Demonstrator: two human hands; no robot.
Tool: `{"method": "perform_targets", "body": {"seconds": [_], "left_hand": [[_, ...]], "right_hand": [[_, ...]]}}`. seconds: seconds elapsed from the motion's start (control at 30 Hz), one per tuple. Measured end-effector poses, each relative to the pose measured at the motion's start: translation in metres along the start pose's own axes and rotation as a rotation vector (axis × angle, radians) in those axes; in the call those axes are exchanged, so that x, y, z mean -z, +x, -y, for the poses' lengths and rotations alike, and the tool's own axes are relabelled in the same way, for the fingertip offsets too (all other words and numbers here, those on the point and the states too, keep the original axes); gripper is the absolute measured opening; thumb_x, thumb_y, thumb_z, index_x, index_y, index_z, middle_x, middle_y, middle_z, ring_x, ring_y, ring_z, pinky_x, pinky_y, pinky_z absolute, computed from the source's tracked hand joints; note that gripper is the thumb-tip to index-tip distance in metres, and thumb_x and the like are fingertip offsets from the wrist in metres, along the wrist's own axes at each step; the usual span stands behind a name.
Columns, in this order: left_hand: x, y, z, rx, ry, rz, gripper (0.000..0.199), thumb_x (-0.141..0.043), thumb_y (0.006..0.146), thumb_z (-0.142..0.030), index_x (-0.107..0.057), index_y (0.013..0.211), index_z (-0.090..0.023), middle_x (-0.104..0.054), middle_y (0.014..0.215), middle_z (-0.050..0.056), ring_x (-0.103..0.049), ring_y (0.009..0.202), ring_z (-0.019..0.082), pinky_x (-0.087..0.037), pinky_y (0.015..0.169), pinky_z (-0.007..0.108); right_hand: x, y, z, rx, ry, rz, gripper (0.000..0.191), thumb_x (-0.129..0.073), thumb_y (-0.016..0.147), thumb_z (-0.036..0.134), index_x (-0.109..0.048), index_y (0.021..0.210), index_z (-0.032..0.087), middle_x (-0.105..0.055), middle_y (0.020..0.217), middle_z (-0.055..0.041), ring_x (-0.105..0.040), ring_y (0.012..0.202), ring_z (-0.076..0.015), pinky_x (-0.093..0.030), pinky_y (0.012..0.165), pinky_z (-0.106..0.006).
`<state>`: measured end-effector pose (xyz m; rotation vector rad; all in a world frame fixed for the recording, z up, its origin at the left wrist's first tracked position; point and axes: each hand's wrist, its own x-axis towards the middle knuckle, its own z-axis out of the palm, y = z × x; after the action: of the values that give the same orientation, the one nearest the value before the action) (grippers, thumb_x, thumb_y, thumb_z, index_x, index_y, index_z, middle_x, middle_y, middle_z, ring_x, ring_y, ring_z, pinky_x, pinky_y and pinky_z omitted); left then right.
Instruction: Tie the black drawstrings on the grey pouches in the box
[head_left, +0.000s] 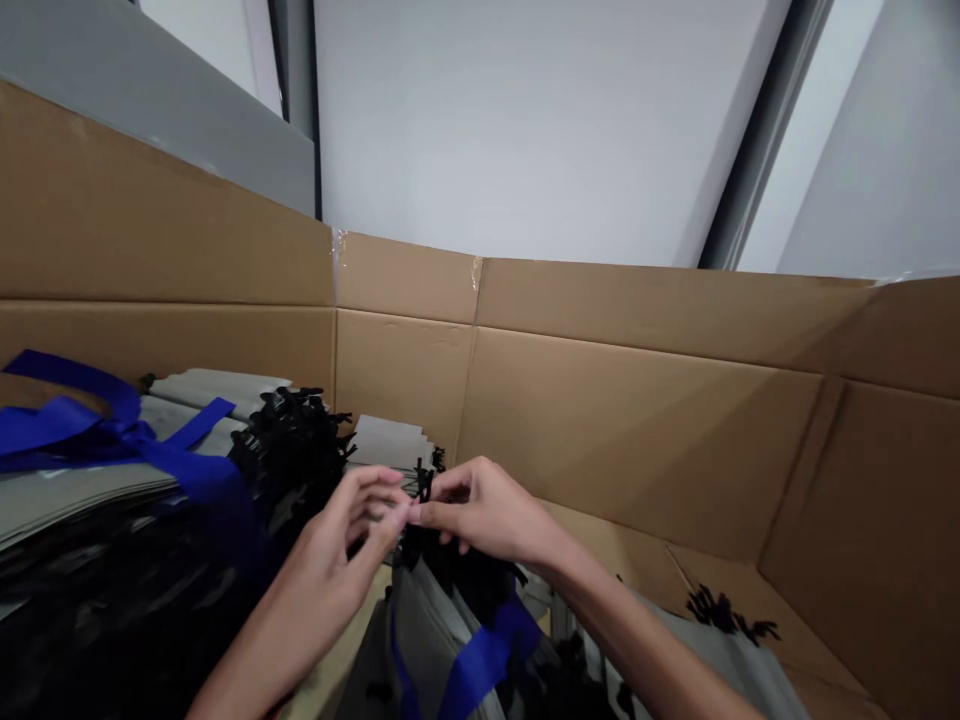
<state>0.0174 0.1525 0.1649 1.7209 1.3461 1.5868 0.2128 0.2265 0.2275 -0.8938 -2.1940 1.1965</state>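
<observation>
Two bare hands work close together inside a cardboard carton, well in from its right wall and just short of its far corner. Between them stands a narrow black strip, its long axis close to upright, rising from a dark bundle just below the hands. The right hand is the nearer one: it reaches in from the lower right with its fingers bent, and its thumb and forefinger seem closed on the strip's lower end, though they partly hide it. The left hand comes in from the lower left, half open and curled, with its fingertips just beside the strip and touching the right hand's; whether they have hold of anything, I can't tell from here. Along the carton's left side lie flat grey bags with blue straps, beside a bristling black mass. Another grey bag lies below the hands, and a small black tuft sits toward the right wall.
</observation>
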Motion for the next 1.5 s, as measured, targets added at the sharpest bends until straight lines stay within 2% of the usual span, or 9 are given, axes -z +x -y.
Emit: {"method": "perform_targets", "body": {"seconds": [0.13,0.2,0.3,0.4,0.7,0.9,1.17,1.3,1.5], "left_hand": [[-0.011,-0.006,0.009,-0.019,-0.038,0.010,0.030,-0.074,0.099,-0.044,-0.063,0.120,-0.027,-0.077,0.102,0.003,-0.078,0.089,0.020,-0.067,0.081,0.030],[-0.013,-0.006,0.011,-0.014,-0.077,-0.009,0.030,-0.078,0.095,-0.040,-0.063,0.117,-0.027,-0.078,0.098,0.002,-0.078,0.084,0.019,-0.068,0.078,0.029],[-0.013,-0.007,0.013,-0.002,-0.072,0.005,0.036,-0.083,0.089,-0.035,-0.065,0.119,-0.027,-0.081,0.101,0.004,-0.081,0.090,0.022,-0.070,0.081,0.031],[-0.011,-0.010,0.013,-0.005,-0.052,0.015,0.037,-0.083,0.088,-0.033,-0.066,0.121,-0.027,-0.082,0.101,0.005,-0.082,0.094,0.024,-0.071,0.081,0.031],[-0.011,-0.022,0.011,-0.021,0.052,-0.053,0.038,-0.081,0.087,-0.038,-0.072,0.122,-0.028,-0.082,0.098,0.006,-0.083,0.083,0.023,-0.071,0.074,0.028],[-0.011,-0.032,0.015,-0.031,0.068,-0.055,0.037,-0.080,0.087,-0.035,-0.073,0.123,-0.030,-0.080,0.101,0.005,-0.081,0.076,0.020,-0.070,0.068,0.025],[-0.010,-0.033,0.014,-0.053,0.090,-0.069,0.031,-0.081,0.087,-0.032,-0.076,0.118,-0.031,-0.079,0.096,0.003,-0.080,0.075,0.020,-0.069,0.066,0.024],[-0.010,-0.034,0.020,-0.051,0.148,-0.035,0.035,-0.079,0.093,-0.034,-0.072,0.127,-0.034,-0.083,0.109,0.005,-0.081,0.079,0.020,-0.069,0.074,0.026],[-0.008,-0.042,0.024,0.023,0.253,0.035,0.047,-0.070,0.100,-0.038,-0.062,0.146,-0.039,-0.083,0.134,0.005,-0.084,0.105,0.024,-0.069,0.091,0.030]], "right_hand": [[0.003,-0.001,-0.003,0.026,-0.034,-0.005,0.048,-0.083,0.088,0.061,-0.068,0.068,0.019,-0.060,0.060,0.0040,-0.055,0.054,-0.0117,-0.038,0.051,-0.023],[0.001,-0.002,-0.005,0.063,-0.086,-0.037,0.044,-0.080,0.093,0.053,-0.067,0.068,0.019,-0.057,0.058,0.0049,-0.051,0.054,-0.0108,-0.033,0.052,-0.023],[-0.001,-0.003,-0.005,0.129,-0.159,-0.108,0.038,-0.076,0.096,0.038,-0.065,0.065,0.019,-0.054,0.056,0.0061,-0.042,0.056,-0.0096,-0.026,0.053,-0.025],[-0.002,-0.003,-0.004,0.141,-0.174,-0.126,0.036,-0.075,0.097,0.036,-0.067,0.066,0.018,-0.051,0.057,0.0063,-0.039,0.057,-0.0097,-0.024,0.054,-0.027],[-0.002,-0.006,-0.008,0.123,-0.171,-0.130,0.039,-0.072,0.101,0.051,-0.078,0.082,0.017,-0.065,0.067,0.0001,-0.053,0.064,-0.0141,-0.034,0.058,-0.026],[-0.005,-0.008,-0.010,0.155,-0.119,-0.165,0.036,-0.071,0.101,0.040,-0.072,0.073,0.018,-0.068,0.069,0.0001,-0.057,0.066,-0.0141,-0.035,0.059,-0.026],[-0.003,-0.010,-0.010,0.166,-0.128,-0.155,0.036,-0.071,0.103,0.038,-0.070,0.073,0.019,-0.066,0.072,0.0017,-0.056,0.069,-0.0135,-0.033,0.062,-0.026],[-0.004,-0.012,-0.012,0.215,-0.127,-0.130,0.038,-0.069,0.105,0.041,-0.073,0.074,0.019,-0.069,0.074,0.0005,-0.059,0.074,-0.0149,-0.037,0.067,-0.026],[-0.003,-0.020,-0.021,0.159,-0.021,-0.149,0.027,-0.074,0.100,0.044,-0.082,0.090,0.021,-0.078,0.084,-0.0004,-0.066,0.078,-0.0164,-0.044,0.070,-0.025]]}}
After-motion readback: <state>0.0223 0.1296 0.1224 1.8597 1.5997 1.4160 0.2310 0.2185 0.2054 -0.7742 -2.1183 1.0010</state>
